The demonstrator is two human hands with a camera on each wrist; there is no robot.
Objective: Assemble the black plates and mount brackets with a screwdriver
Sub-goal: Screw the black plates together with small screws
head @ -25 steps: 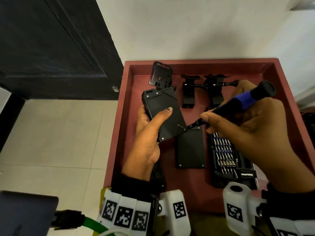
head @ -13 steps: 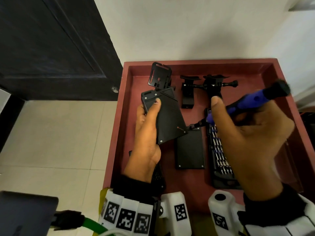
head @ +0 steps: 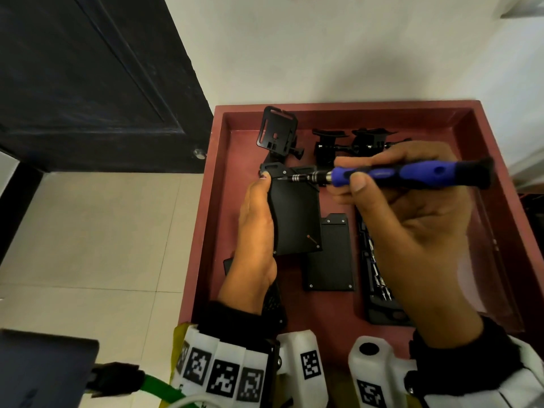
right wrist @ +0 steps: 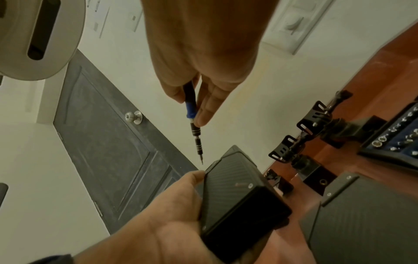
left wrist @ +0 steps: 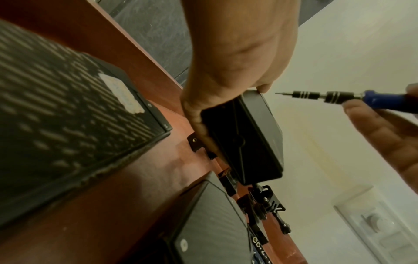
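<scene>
Left hand (head: 255, 237) grips a black plate (head: 295, 219) by its left long edge, thumb tip up at the plate's top left corner, plate lifted off the red tray (head: 332, 313) at frame centre. Right hand (head: 412, 231) is clenched round the blue-and-black screwdriver (head: 391, 173), which lies almost level across the upper middle of the head view, tip at the plate's top edge. Head view alone makes it look like contact; the left wrist view shows the screwdriver (left wrist: 339, 97) tip short of the black plate (left wrist: 255, 137), with bare wall showing between them, and the right wrist view likewise shows a small gap between the tip and the plate's upper corner. A second black plate (head: 329, 254) lies flat on the tray floor just right of and below the held one, partly overlapped by it in the picture. Mount brackets (head: 341, 142) stand along the tray's top wall, one slotted bracket (head: 276, 131) at the top left corner. A bit case (head: 379, 293) sits under the right wrist at lower right, mostly hidden in head view; the right wrist view shows its bits at the right edge. Another dark textured plate fills the upper left of the left wrist view, barely seen from the head. Bare tray floor lies along the left wall and the bottom centre.
</scene>
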